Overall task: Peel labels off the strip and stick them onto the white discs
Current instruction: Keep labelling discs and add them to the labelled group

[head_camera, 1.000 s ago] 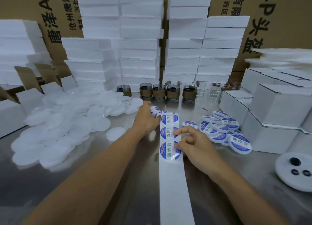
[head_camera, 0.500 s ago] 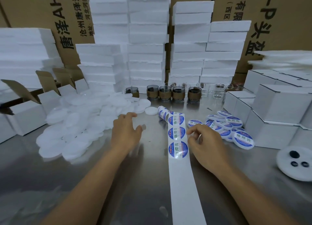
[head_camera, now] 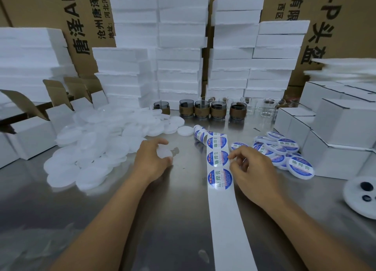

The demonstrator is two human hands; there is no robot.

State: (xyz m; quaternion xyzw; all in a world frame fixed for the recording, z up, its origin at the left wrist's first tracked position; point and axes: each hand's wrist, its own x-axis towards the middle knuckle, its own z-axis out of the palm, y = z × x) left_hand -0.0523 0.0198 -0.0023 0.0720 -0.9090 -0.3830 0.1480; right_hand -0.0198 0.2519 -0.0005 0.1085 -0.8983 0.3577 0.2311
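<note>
A white backing strip point(head_camera: 225, 220) runs down the middle of the steel table, with round blue labels point(head_camera: 219, 178) on its upper part and a curled roll end point(head_camera: 200, 134) at the top. My left hand point(head_camera: 151, 159) grips one white disc point(head_camera: 164, 151) just left of the strip. My right hand point(head_camera: 251, 169) pinches at the right edge of the middle label point(head_camera: 217, 158). A big heap of bare white discs point(head_camera: 97, 144) lies at the left. Labelled discs point(head_camera: 284, 150) are piled at the right.
Stacks of white foam blocks point(head_camera: 181, 53) and cardboard cartons line the back. Small jars point(head_camera: 218, 109) stand in a row behind the strip. White boxes point(head_camera: 341, 128) crowd the right side, open boxes point(head_camera: 30, 132) the left. A white plate with black holes point(head_camera: 360, 195) lies at the right edge.
My left hand left the strip's top, went left to the disc heap and came back holding one white disc. My right hand stayed at the strip, fingers now on the middle label's edge.
</note>
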